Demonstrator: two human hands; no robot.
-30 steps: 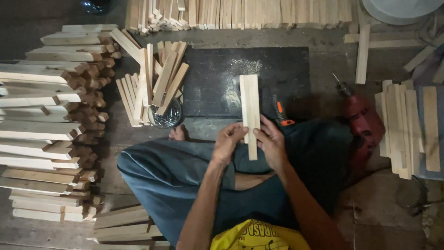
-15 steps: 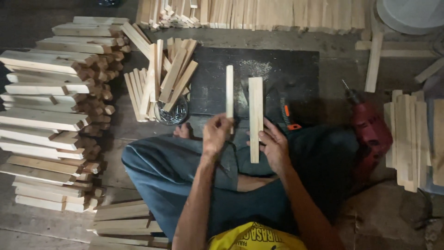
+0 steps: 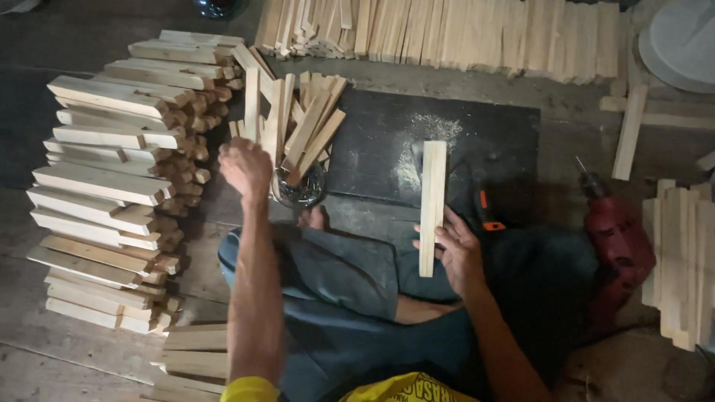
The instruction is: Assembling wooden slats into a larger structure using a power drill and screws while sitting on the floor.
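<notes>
A pale flat wooden slat (image 3: 432, 205) lies lengthwise, its far end on the dark mat (image 3: 484, 126).

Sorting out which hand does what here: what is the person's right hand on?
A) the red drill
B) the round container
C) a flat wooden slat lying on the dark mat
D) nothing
C: the right hand grips the near end of the wooden slat, whose far end rests on the dark mat.
</notes>
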